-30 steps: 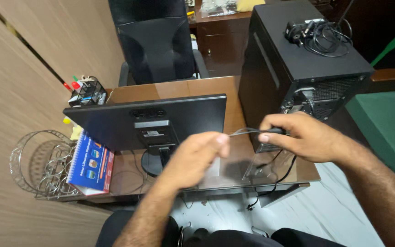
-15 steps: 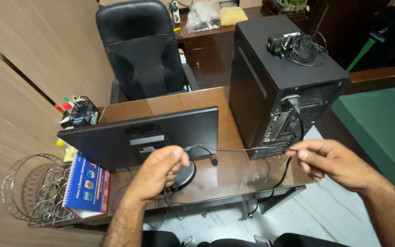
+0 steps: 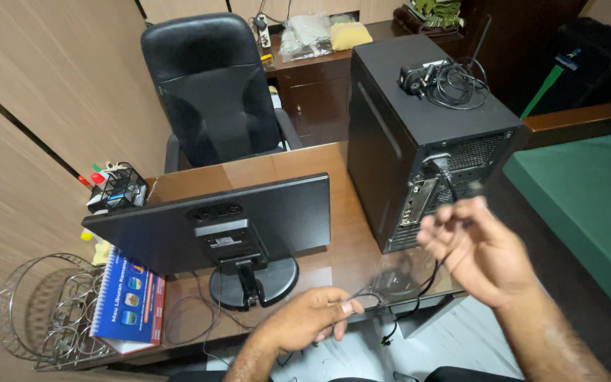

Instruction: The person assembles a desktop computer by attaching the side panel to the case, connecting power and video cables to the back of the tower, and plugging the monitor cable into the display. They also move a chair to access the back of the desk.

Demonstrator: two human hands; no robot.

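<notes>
My left hand (image 3: 305,318) pinches a thin black cable (image 3: 419,286) near the desk's front edge, below the monitor's round stand (image 3: 252,283). My right hand (image 3: 479,247) is raised beside the rear panel of the black computer tower (image 3: 426,134) and grips the same cable's far end, whose plug shows blurred above the fingers. The cable sags between both hands. The black monitor (image 3: 213,223) faces away, its back toward me.
A wooden desk (image 3: 249,170) carries a blue spiral notebook (image 3: 129,301), a wire tray (image 3: 44,311) and a mesh pen holder (image 3: 116,187). A black office chair (image 3: 213,88) stands behind. A webcam with coiled cord (image 3: 440,78) lies on the tower. Green couch (image 3: 588,212) at right.
My left hand has dropped from the monitor's stand toward the desk's front edge. My right hand has lifted the cable's end up beside the tower's rear panel. The view has pulled back.
</notes>
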